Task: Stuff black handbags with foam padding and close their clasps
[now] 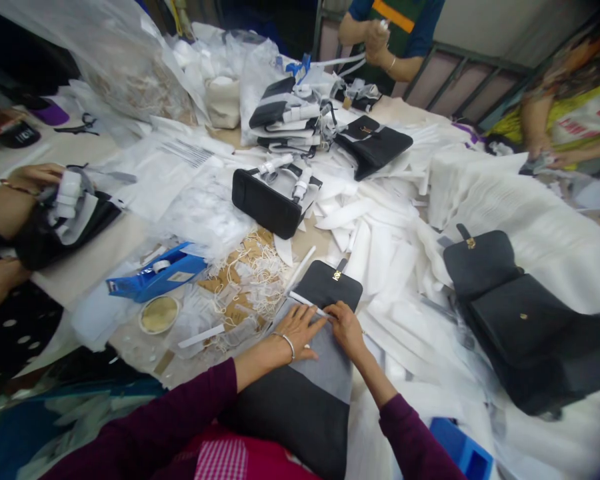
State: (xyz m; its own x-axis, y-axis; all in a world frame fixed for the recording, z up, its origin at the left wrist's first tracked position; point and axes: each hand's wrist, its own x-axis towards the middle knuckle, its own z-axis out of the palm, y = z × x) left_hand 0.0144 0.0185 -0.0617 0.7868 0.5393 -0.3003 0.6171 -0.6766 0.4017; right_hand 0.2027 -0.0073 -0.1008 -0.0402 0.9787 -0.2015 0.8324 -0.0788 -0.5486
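Note:
A black handbag [300, 413] with a grey middle panel lies in front of me, its flap [325, 285] folded out away from me and a gold clasp [337, 274] on the flap. Across the base of the flap runs a thin white strip [303, 300]. My left hand [295, 333] rests flat on the grey panel, fingers stretched out, their tips by the strip. At the strip's right end, the fingers of my right hand [347, 330] are bent together and pinch it against the bag; their tips are partly hidden.
Brown tags with white strings [250, 267] lie beside a blue tape dispenser [157, 272] and a tape roll [159, 314]. Other black bags [267, 203] stand behind, and an open one [525, 313] lies right. White foam sheets [510, 207] cover the right side. Co-workers' hands [35, 180] work around the table.

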